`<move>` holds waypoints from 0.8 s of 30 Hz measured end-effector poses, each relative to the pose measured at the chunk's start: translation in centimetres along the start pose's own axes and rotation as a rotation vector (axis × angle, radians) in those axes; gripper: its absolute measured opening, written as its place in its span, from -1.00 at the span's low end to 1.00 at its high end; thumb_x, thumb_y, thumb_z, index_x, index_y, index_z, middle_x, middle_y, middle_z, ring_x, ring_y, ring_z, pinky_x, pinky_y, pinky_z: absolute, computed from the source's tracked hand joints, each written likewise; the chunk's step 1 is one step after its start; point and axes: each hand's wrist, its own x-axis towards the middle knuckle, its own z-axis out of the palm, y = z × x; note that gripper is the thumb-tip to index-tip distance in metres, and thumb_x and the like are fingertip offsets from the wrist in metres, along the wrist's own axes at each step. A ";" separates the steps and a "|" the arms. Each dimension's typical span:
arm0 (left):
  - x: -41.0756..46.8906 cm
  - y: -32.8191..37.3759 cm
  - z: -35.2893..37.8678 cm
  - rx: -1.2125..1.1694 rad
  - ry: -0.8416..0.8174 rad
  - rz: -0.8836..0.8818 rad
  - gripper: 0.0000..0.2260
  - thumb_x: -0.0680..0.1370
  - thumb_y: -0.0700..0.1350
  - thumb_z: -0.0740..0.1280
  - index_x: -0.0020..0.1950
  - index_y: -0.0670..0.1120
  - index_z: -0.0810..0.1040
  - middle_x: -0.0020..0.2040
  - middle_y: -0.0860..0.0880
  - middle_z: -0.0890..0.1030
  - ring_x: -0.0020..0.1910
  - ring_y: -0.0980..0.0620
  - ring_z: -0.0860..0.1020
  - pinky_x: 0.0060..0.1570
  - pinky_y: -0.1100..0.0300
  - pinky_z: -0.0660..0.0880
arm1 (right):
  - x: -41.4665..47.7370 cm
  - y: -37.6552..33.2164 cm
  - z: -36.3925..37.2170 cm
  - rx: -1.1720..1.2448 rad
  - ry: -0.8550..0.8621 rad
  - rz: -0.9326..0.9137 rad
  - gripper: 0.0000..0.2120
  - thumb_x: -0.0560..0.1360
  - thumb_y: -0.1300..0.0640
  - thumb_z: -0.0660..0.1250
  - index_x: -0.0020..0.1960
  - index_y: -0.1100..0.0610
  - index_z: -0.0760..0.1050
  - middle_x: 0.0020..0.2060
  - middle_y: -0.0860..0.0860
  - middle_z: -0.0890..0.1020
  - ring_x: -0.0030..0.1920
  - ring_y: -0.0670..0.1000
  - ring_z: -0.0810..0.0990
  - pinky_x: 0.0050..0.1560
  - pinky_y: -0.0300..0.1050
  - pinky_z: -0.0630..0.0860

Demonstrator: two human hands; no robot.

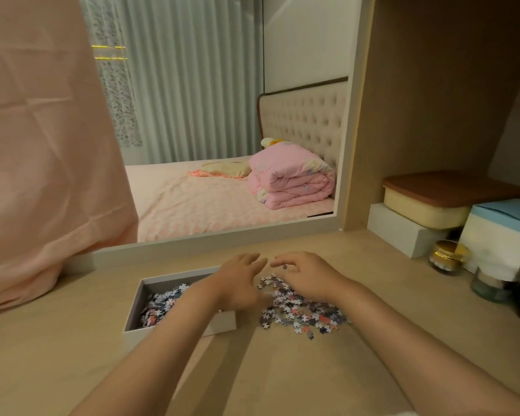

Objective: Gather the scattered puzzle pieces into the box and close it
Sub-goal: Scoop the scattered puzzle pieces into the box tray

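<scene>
On the pale wooden table (57,355), a shallow open cardboard box with white outer walls and a grey inside (135,304) lies left of centre, with no lid on it. A heap of small jigsaw pieces in blue, white and coral (159,304) already lies in the box, mostly toward its left and middle. Just beside the box on its right, a loose scatter of the same small puzzle pieces (300,313) spreads flat over the table, with a few strays at its near edge. The person's bare forearms reach in from the near side. Their left hand (240,283) is over the right end of the box, fingers fairly straight and a little apart, pointing toward the scatter and gripping nothing I can see. Their right hand (306,277) hovers over the far part of the scatter with its fingers loosely curved; a tiny dark speck shows at the fingertips, but I cannot tell whether it is pinched there. The two hands' fingertips are near each other, not touching. Behind the table a big pale-framed pane (222,115) shows a bed with a folded pink quilt. A hanging pink cloth (42,145) fills the left. At the right stand a cream container with a brown lid (433,205) on a white block (403,232), and a gold-lidded glass jar (448,256).
</scene>
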 end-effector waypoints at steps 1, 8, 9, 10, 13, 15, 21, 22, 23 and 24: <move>-1.1 -1.0 -0.1 0.032 -0.032 -0.017 -0.06 0.42 0.35 0.32 0.61 0.03 -0.09 0.61 0.00 -0.07 0.57 -0.03 -0.07 0.53 -0.01 -0.05 | -0.1 -1.1 0.7 -0.020 -0.047 -0.023 -0.57 0.56 0.01 0.28 0.42 -0.10 0.44 0.45 -0.11 0.42 0.41 -0.08 0.40 0.40 -0.14 0.33; -5.4 -7.7 1.8 -0.016 0.027 -0.122 0.14 0.22 0.53 0.34 0.60 0.12 -0.15 0.60 0.06 -0.12 0.58 0.00 -0.13 0.53 0.00 -0.07 | 0.5 -5.6 6.2 -0.104 -0.207 -0.038 -0.40 0.52 0.03 0.24 0.54 -0.16 0.24 0.47 -0.04 0.41 0.41 0.01 0.41 0.34 -0.09 0.38; -5.5 -8.3 1.8 -0.030 0.043 -0.126 0.13 0.22 0.53 0.33 0.60 0.12 -0.13 0.60 0.06 -0.11 0.58 0.00 -0.12 0.53 0.01 -0.07 | 0.7 -6.0 6.8 -0.096 -0.205 -0.051 -0.42 0.52 0.06 0.23 0.52 -0.19 0.26 0.44 -0.04 0.45 0.39 0.03 0.44 0.31 -0.09 0.40; -5.5 -8.9 1.8 -0.027 0.057 -0.127 0.13 0.21 0.54 0.33 0.60 0.12 -0.11 0.61 0.04 -0.09 0.58 0.00 -0.10 0.53 0.00 -0.06 | 1.0 -6.4 7.2 -0.090 -0.206 -0.063 -0.42 0.53 0.08 0.22 0.52 -0.20 0.26 0.43 -0.05 0.46 0.39 0.03 0.44 0.29 -0.10 0.40; -4.9 -10.5 1.0 0.007 0.055 -0.133 0.15 0.18 0.56 0.32 0.60 0.12 -0.09 0.61 0.01 -0.03 0.58 -0.03 -0.05 0.53 -0.06 -0.04 | 2.2 -7.1 8.3 -0.092 -0.210 -0.078 -0.44 0.58 0.11 0.18 0.55 -0.15 0.21 0.48 -0.03 0.39 0.45 0.05 0.36 0.35 -0.13 0.32; -4.3 -11.3 0.3 0.046 0.021 -0.150 0.15 0.19 0.54 0.34 0.60 0.11 -0.11 0.61 0.01 -0.03 0.58 -0.03 -0.04 0.52 -0.09 -0.06 | 3.1 -7.1 8.7 -0.124 -0.222 -0.080 -0.44 0.61 0.10 0.17 0.58 -0.11 0.16 0.52 -0.02 0.33 0.49 0.05 0.31 0.41 -0.10 0.28; -1.2 -8.2 -1.3 -0.083 0.065 -0.179 -0.14 0.42 0.52 0.06 0.60 0.13 -0.07 0.61 0.01 -0.07 0.58 -0.03 -0.11 0.50 -0.10 -0.20 | 4.9 -3.6 6.6 -0.141 -0.136 -0.014 -0.49 0.62 -0.08 0.16 0.56 -0.06 0.22 0.52 -0.06 0.31 0.49 0.02 0.31 0.47 -0.05 0.25; -0.3 -7.2 -1.3 -0.108 0.130 -0.146 -0.23 0.49 0.45 0.05 0.60 0.12 -0.01 0.61 0.01 -0.02 0.58 -0.03 -0.06 0.50 -0.07 -0.16 | 5.1 -2.6 5.8 -0.155 -0.111 -0.004 -0.49 0.63 -0.08 0.15 0.55 -0.05 0.22 0.52 -0.05 0.30 0.49 0.03 0.31 0.48 -0.03 0.25; 0.8 -6.1 -1.1 -0.110 0.187 -0.104 -0.31 0.56 0.36 0.07 0.60 0.09 0.03 0.61 0.01 0.02 0.57 -0.03 -0.01 0.50 -0.03 -0.11 | 5.3 -1.5 4.9 -0.192 -0.083 0.002 -0.50 0.64 -0.08 0.14 0.55 -0.02 0.22 0.53 -0.03 0.28 0.51 0.04 0.28 0.50 -0.01 0.21; 1.9 -5.0 -0.8 -0.111 0.222 -0.060 -0.38 0.60 0.28 0.09 0.60 0.06 0.06 0.60 0.00 0.05 0.57 -0.02 0.02 0.49 0.02 -0.07 | 5.6 -0.2 4.1 -0.241 -0.055 0.014 -0.49 0.65 -0.08 0.13 0.56 0.01 0.22 0.55 -0.01 0.25 0.53 0.03 0.22 0.52 -0.02 0.16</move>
